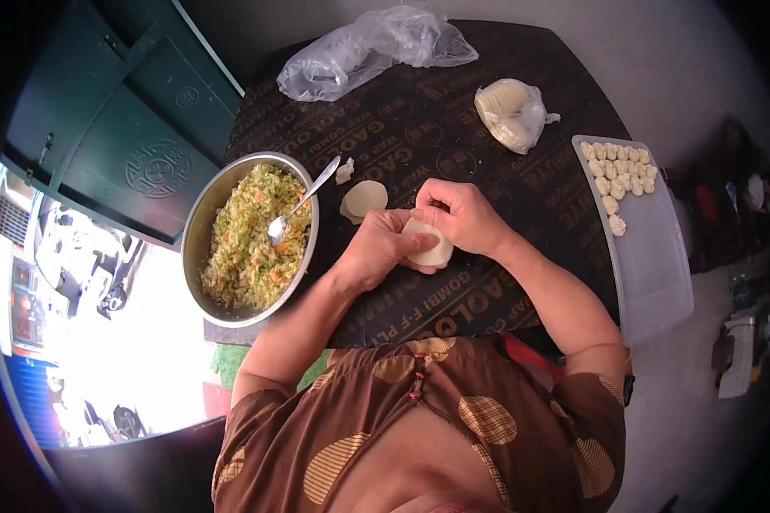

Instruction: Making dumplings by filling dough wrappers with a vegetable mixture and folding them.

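Note:
A round white dumpling wrapper lies across the fingers of my left hand, with the thumb pressed on it. My right hand is closed at the wrapper's upper edge, its fingertips pinching there beside the left thumb. Whether filling sits inside cannot be made out. Just beyond my left hand, a few loose wrappers lie overlapping on the dark table. To the left stands a steel bowl of chopped vegetable filling, with a metal spoon resting in it, handle over the rim.
A pale plastic tray at the table's right edge holds rows of shaped dumplings at its far end. A bag of stacked wrappers sits far right. Crumpled clear plastic lies at the back, and a small white scrap near the spoon.

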The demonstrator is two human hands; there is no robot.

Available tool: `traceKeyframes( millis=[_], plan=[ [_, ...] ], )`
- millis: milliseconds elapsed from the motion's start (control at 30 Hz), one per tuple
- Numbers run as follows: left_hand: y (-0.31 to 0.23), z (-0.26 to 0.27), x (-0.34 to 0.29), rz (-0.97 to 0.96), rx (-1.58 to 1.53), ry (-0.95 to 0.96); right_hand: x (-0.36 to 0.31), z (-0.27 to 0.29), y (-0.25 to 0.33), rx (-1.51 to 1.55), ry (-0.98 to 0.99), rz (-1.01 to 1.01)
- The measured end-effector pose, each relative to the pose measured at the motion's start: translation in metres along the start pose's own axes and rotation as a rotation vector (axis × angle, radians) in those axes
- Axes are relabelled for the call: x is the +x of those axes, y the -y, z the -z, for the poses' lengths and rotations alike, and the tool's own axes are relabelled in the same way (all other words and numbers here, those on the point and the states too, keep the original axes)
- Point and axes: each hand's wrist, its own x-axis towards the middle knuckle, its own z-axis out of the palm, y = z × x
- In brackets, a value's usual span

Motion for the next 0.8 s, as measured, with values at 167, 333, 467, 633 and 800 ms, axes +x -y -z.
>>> traceKeyframes(
  millis=[167, 333, 467, 633, 800],
  plan=[
    [0.0, -0.003, -0.001, -0.042, -0.005, 0.022, 0.0, -0.001, -0.004, 0.044, -0.041, 0.037],
    [0.001, 0.005, 0.001, -0.206, -0.078, -0.107, 0.001, 0.01, -0.003, 0.255, 0.017, -0.153],
    [-0.002, 0.002, 0.0, -0.267, -0.012, -0.16, 0.001, 0.005, -0.013, 0.128, -0.046, -0.055],
    [0.008, 0.01, 0.004, -0.482, 0.255, -0.29, 0.002, 0.006, -0.004, 0.225, -0.039, -0.123],
    [0.008, 0.015, 0.003, -0.418, 0.298, -0.282, 0.002, 0.006, -0.006, 0.229, -0.037, -0.133]
  ],
)
